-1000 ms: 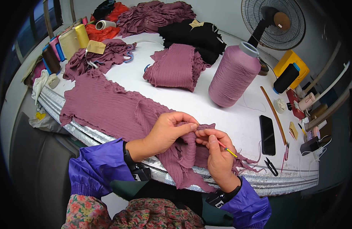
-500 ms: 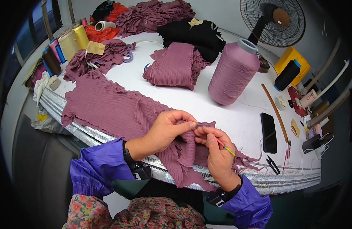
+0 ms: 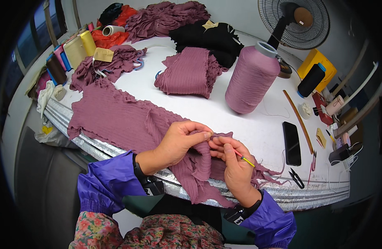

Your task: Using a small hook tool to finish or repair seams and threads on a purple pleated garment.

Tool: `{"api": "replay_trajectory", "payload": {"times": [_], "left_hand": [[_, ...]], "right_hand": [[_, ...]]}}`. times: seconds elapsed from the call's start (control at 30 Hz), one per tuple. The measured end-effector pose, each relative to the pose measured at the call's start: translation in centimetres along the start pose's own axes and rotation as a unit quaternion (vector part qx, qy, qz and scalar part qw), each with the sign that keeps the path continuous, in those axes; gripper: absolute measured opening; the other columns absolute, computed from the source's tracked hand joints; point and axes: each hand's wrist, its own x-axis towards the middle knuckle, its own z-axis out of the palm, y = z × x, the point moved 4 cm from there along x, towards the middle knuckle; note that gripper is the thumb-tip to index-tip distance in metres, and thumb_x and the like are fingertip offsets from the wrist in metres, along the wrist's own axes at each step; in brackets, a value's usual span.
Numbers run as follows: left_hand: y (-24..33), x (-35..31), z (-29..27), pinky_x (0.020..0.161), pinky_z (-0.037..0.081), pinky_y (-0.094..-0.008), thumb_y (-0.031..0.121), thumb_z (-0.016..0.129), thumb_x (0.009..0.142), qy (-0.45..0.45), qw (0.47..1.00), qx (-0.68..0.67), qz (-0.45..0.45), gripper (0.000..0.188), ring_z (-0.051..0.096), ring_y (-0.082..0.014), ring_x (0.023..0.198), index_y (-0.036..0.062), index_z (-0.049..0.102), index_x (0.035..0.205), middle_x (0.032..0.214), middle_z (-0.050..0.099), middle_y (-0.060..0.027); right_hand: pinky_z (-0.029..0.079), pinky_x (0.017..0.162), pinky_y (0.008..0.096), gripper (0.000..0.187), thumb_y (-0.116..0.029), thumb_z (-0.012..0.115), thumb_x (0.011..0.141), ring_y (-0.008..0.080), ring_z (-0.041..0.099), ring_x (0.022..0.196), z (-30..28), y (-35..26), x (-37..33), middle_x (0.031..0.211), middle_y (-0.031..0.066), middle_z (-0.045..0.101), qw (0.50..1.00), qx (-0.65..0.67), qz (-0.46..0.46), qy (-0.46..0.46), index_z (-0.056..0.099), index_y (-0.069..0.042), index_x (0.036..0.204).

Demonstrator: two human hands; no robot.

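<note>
Along the near edge of the desk (image 3: 199,112), a mauve ribbed knit piece (image 3: 112,114) lies spread, bunched toward its right end. The left hand (image 3: 180,139) pinches the fabric's edge between thumb and forefinger; the right hand (image 3: 236,164), just beside it, grasps a slim red-and-yellow tool (image 3: 248,161), tip not visible. Assessment: edge work appears under way and incomplete; loose strands (image 3: 261,176) trail untrimmed toward the right edge. Farther back, a folded mauve bundle (image 3: 184,74) lies apart, its completion undetermined.
</note>
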Motion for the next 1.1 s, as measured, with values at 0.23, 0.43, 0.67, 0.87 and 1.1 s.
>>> {"api": "replay_trajectory", "payload": {"times": [0.23,0.43,0.67,0.87,1.1], "left_hand": [[-0.4,0.1,-0.1,0.070,0.044,-0.0203,0.001,0.054,0.079,0.005,1.000,-0.026,-0.009,0.011,0.055,-0.0101,0.078,-0.0040,0.057,0.088,0.084,0.057,-0.0061],[-0.5,0.0,-1.0,0.068,0.043,-0.0184,0.002,0.055,0.079,0.021,0.999,-0.024,-0.020,0.012,0.054,-0.0083,0.075,-0.0032,0.057,0.089,0.083,0.057,-0.0049],[-0.2,-0.1,-0.1,0.069,0.043,-0.0182,0.002,0.055,0.079,-0.008,1.000,-0.015,-0.024,0.012,0.054,-0.0078,0.075,-0.0031,0.057,0.090,0.084,0.057,-0.0048],[-0.5,0.4,0.0,0.070,0.043,-0.0189,0.002,0.055,0.079,-0.001,1.000,-0.005,0.006,0.011,0.054,-0.0078,0.076,-0.0025,0.057,0.089,0.085,0.058,-0.0049],[-0.2,0.3,-0.2,0.071,0.043,-0.0192,0.003,0.055,0.079,-0.003,1.000,-0.017,0.018,0.012,0.054,-0.0083,0.076,-0.0026,0.057,0.090,0.086,0.057,-0.0052]], "right_hand": [[0.047,0.076,0.0267,0.019,-0.006,0.041,0.088,0.0177,0.056,0.090,-0.1,0.0,0.1,0.097,0.0128,0.056,1.000,0.008,0.014,0.009,0.050,0.006,0.100],[0.046,0.078,0.0320,0.021,-0.002,0.036,0.088,0.0222,0.057,0.088,0.0,-5.9,-1.9,0.092,0.0183,0.058,0.950,-0.144,-0.275,-0.018,0.045,0.004,0.106],[0.033,0.078,0.0406,0.028,-0.021,0.045,0.085,0.0195,0.048,0.090,2.3,-15.7,-9.3,0.106,0.0055,0.053,0.839,-0.150,-0.522,0.029,0.048,-0.009,0.110],[0.025,0.068,0.0317,0.014,-0.019,0.056,0.079,0.0117,0.040,0.078,1.6,-16.7,-10.2,0.086,-0.0004,0.053,0.811,-0.180,-0.553,0.066,0.060,-0.013,0.091],[0.024,0.069,0.0301,0.009,-0.017,0.060,0.076,0.0114,0.040,0.073,-1.3,-17.3,-12.6,0.059,0.0005,0.040,0.731,-0.097,-0.659,0.147,0.063,-0.010,0.070]]}}
